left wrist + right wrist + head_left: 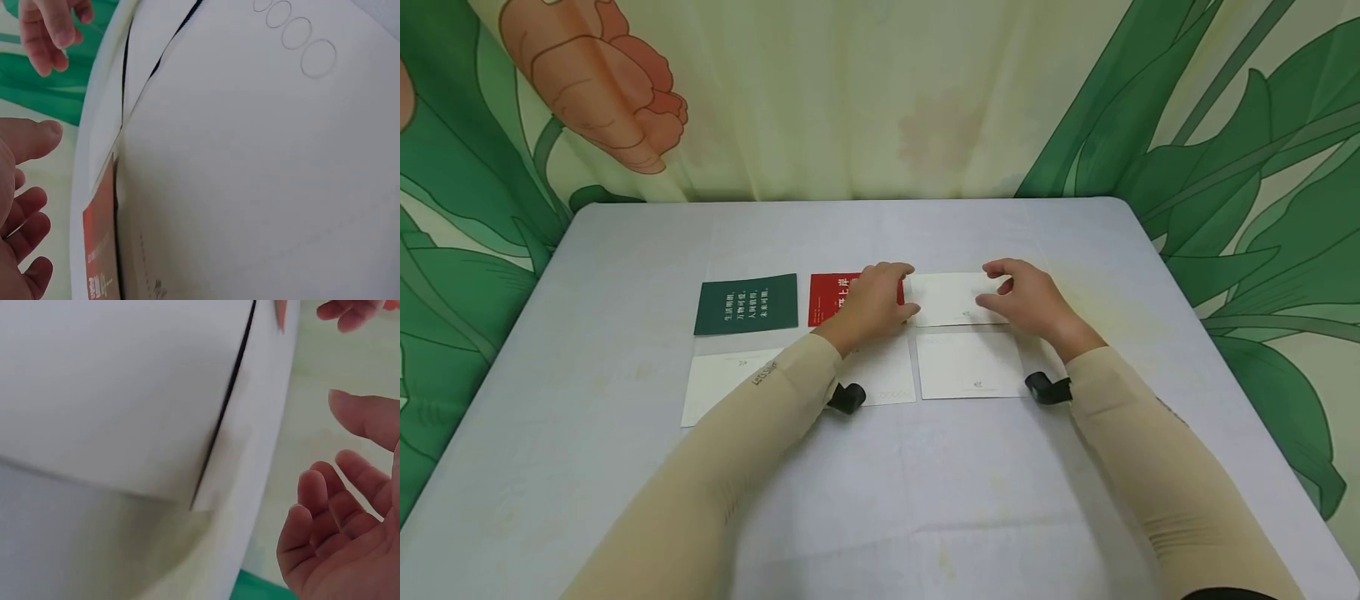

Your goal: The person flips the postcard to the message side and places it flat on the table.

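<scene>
In the head view, my left hand (874, 302) hovers over the right part of a red card (829, 296) with white lettering, hiding some of it. My right hand (1028, 298) is above the right end of a white card (943, 300) in the far row. Both hands have loosely bent fingers, thumbs apart, with nothing between them; the left wrist view shows the left fingers (31, 234) and the right wrist view the right fingers (325, 506). Nearer me lie white cards, one under the left wrist (891, 379) and another to its right (970, 367).
A dark green card (747, 304) with white writing lies left of the red one. Below it, another white card (722, 375) is partly covered by my left sleeve (775, 400). The cards lie on a table with a white cloth (887, 517). A leaf-patterned curtain (850, 100) hangs behind.
</scene>
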The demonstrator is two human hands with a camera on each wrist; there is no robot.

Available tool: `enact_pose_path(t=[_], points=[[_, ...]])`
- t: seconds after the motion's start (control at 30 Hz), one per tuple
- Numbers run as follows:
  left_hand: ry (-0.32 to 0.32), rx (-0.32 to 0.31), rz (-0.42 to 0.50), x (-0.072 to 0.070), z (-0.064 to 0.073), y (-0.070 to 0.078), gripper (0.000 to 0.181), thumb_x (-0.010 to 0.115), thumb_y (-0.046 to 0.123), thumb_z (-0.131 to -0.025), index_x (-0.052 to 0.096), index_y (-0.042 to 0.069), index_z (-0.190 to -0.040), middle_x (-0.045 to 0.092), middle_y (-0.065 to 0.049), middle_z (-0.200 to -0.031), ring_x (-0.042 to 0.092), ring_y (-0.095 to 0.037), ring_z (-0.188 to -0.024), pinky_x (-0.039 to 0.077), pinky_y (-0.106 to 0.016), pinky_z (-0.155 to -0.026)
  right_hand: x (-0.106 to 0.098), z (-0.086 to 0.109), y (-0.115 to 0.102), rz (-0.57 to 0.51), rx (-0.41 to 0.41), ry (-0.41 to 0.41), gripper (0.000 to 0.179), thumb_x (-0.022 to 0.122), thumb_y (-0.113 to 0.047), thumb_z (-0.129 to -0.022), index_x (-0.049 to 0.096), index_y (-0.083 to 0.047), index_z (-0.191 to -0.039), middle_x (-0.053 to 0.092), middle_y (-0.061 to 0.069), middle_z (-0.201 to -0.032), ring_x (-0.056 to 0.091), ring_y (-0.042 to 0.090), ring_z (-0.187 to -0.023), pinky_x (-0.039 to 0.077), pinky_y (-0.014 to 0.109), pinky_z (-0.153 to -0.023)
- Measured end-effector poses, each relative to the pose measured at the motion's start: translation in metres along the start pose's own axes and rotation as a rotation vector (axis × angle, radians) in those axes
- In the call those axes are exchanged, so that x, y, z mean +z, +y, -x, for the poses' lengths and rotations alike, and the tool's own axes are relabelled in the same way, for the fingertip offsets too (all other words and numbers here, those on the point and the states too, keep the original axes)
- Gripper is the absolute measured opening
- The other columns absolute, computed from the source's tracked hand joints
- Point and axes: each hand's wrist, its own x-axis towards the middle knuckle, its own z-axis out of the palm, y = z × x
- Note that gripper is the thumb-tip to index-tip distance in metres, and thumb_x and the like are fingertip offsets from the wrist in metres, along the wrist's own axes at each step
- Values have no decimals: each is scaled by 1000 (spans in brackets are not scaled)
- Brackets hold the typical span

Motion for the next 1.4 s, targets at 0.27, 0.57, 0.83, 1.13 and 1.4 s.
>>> enact_pose_path(t=[0.27, 0.57, 0.83, 1.13, 1.4], points=[[-13, -30, 23, -27, 19, -22, 71, 76, 30, -88, 45, 10, -149, 48, -10, -146, 44, -28, -131, 42, -47, -104, 8, 1, -32, 16, -108, -73, 60, 70, -23, -93, 48, -2, -145, 51, 15, -141, 49, 32, -123, 44, 49, -98], [-33, -42, 16, -43, 36, -58, 78, 79, 31, -85, 42, 10, -151, 49, -10, -145, 40, -29, -131, 38, -52, -104, 30, -9, -59, 90, -149, -191, 63, 71, -24, -92, 46, -8, -147, 52, 12, -144, 46, 33, -131, 44, 50, -102], [-92, -49, -57, -48, 46, -85, 84, 83, 33, -81, 43, 9, -151, 52, -11, -142, 38, -30, -133, 31, -51, -105, 54, -24, -73, 149, -144, -244, 71, 75, -22, -88, 44, -7, -149, 51, 13, -145, 44, 33, -133, 40, 49, -107], [-128, -70, -90, -50, 44, -97, 82, 82, 34, -82, 43, 10, -151, 53, -10, -140, 36, -30, -133, 31, -50, -101, 69, -38, -82, 243, -137, -281, 70, 74, -20, -87, 45, -7, -148, 53, 15, -141, 46, 34, -127, 42, 47, -104], [-138, -81, -131, -49, 41, -97, 74, 80, 35, -85, 48, 9, -147, 56, -11, -137, 41, -30, -129, 31, -51, -100, 73, -44, -89, 395, -135, -279, 66, 73, -24, -87, 49, -9, -146, 58, 13, -137, 49, 33, -122, 36, 51, -101]])
